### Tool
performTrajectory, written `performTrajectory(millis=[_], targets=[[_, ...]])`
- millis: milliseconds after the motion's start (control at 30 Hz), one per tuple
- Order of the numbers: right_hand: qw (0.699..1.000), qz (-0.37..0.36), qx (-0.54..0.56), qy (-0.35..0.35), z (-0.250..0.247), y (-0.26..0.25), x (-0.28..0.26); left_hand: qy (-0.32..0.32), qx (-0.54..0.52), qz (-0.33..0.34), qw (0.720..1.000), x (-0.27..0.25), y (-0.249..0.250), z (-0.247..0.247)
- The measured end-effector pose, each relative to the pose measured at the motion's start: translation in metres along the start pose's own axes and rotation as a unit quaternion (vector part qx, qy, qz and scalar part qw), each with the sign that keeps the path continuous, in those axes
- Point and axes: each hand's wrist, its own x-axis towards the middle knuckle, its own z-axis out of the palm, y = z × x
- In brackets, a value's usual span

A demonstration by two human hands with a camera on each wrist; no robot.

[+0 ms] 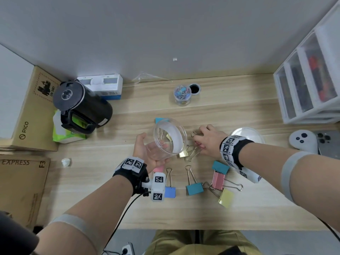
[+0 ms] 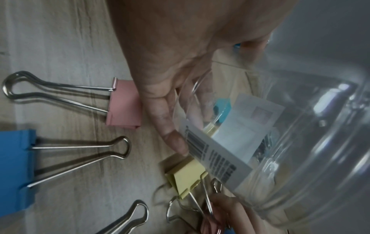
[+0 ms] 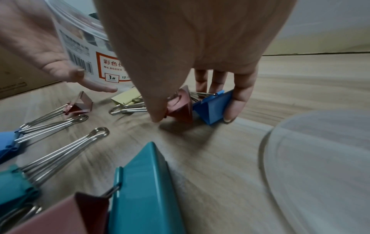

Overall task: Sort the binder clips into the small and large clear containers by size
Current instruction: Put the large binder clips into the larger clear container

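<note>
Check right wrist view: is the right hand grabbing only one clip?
No: the right hand closes round two clips, a pink clip and a blue clip.

Large container sits between both hands, small container behind it

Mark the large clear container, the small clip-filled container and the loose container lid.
large clear container [image 1: 170, 138], head view, on its clear side wall.
small container [image 1: 182, 94], head view, on its top, over the clips inside.
lid [image 1: 257, 133], head view, on its uncovered far part.

Pink clip, blue clip, seemingly pale-yellow clip; light woodgrain desk.
</note>
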Motion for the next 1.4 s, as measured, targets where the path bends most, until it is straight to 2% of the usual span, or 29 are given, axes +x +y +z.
performTrajectory(millis=[200,433,600,733,1000,1167,1300,1400], targets=[[0.999,-0.003,0.041,0.006,-0.012,0.014,-0.009,-0.002,0.008,0.0,1.0,0.003,0.002,0.001],[0.994,0.005,0.1,-0.036,-0.039,0.04,-0.029,-0.014,0.012,0.005,1.0,0.001,0.004,0.006],[0.975,0.017,0.219,0.044,-0.07,0.052,-0.038,-0.018,0.012,0.009,1.0,0.002,0.006,0.015],[0.954,0.016,0.278,0.112,-0.091,0.035,-0.033,-0.011,0.025,0.009,1.0,0.005,0.005,0.023],[0.968,0.021,0.224,0.11,-0.081,-0.033,-0.014,-0.021,-0.002,0.001,1.0,0.0,-0.004,0.036],[0.98,0.031,0.17,0.097,-0.077,-0.051,-0.012,-0.031,-0.003,-0.006,0.999,-0.005,-0.006,0.038],[0.971,-0.017,0.2,0.133,-0.077,-0.045,-0.014,-0.044,0.012,-0.003,0.999,-0.007,-0.008,0.031],[0.967,-0.083,0.203,0.127,-0.08,-0.037,-0.02,-0.058,0.014,-0.004,0.998,-0.007,-0.008,0.029]])
